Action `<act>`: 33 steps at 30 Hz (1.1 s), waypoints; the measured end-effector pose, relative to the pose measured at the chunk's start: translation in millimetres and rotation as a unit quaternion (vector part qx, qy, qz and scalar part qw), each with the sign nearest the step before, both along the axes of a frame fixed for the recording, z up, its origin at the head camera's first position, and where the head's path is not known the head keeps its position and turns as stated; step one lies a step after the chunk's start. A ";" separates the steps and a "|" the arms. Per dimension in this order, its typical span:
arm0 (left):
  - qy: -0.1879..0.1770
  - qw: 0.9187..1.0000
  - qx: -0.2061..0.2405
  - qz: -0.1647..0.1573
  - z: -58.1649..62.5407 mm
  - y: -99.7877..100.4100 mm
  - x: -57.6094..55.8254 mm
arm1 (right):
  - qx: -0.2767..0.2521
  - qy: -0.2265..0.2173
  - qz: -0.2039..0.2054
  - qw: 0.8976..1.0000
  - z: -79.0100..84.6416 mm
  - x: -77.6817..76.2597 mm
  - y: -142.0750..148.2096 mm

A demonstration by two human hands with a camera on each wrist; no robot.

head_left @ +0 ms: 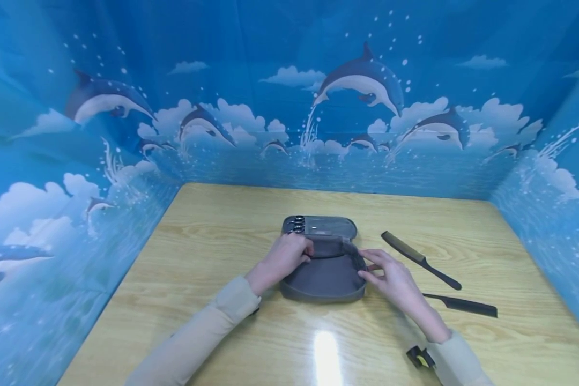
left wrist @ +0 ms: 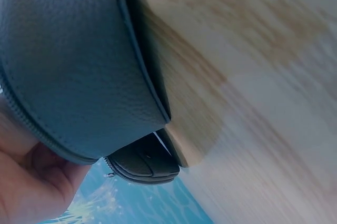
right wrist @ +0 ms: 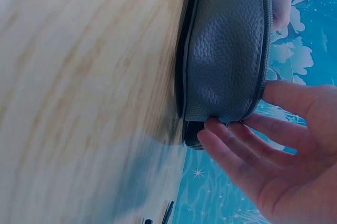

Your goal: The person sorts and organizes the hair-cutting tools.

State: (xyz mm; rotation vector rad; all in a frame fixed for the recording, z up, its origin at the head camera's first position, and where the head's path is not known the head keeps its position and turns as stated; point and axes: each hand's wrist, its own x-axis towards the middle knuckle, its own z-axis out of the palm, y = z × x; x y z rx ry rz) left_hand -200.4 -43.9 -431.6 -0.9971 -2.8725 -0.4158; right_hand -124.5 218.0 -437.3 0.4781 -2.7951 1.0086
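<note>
A dark grey zip case [head_left: 323, 280] lies unzipped on the table, its lid [head_left: 335, 228] folded back to the far side. Several small shiny metal-handled tools [head_left: 297, 224] sit at the lid's left end. My left hand [head_left: 289, 253] reaches over the case's left side and grips it with curled fingers; the left wrist view shows that hand [left wrist: 37, 176] at the zipped edge. At the right end, my right hand [head_left: 391, 276] pinches the case's rim beside a dark inner flap. In the right wrist view, its thumb touches the zip and its fingertips [right wrist: 213, 125] the outer wall.
Right of the case lies a comb with a dark handle and brownish teeth [head_left: 405, 247]. Nearer me is a black comb [head_left: 470, 306], partly behind my right hand. A blue dolphin-printed curtain [head_left: 280, 107] stands along the back and both sides of the wooden table [head_left: 212, 225].
</note>
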 end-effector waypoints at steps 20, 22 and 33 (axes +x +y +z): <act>-0.003 0.984 0.108 0.139 15.8 -31.1 19.3 | 0.157 0.049 -0.075 0.984 24.6 -38.2 54.5; 0.004 0.980 0.120 0.156 14.4 -35.5 22.7 | 0.185 0.032 -0.086 0.978 24.4 -47.9 65.2; -0.024 0.974 0.150 0.169 7.9 -41.1 31.3 | 0.258 -0.110 -0.072 0.957 11.3 -78.2 86.2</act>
